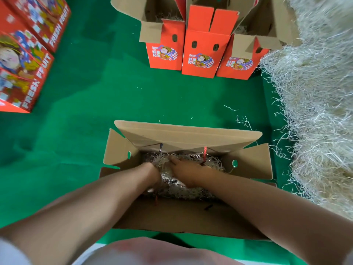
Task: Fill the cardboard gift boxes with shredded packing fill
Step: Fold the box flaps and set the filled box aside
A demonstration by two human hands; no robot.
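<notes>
An open cardboard gift box [187, 134] stands on the green floor right in front of me, its flaps spread outward. Pale shredded fill [212, 161] covers its bottom. Both my hands are down inside it. My left hand [152, 173] is sunk into the shreds, so its fingers are hidden. My right hand [183, 169] lies flat on top of the fill with the fingers stretched toward the far wall. A red cord handle [205, 152] hangs inside at the far side.
A big heap of loose shredded fill [315, 92] runs along the right side. Three open red gift boxes [202, 52] stand ahead, some with fill inside. Closed red "Fresh Fruit" boxes [24, 60] are stacked at the left. Stray shreds lie on the green mat [95, 96].
</notes>
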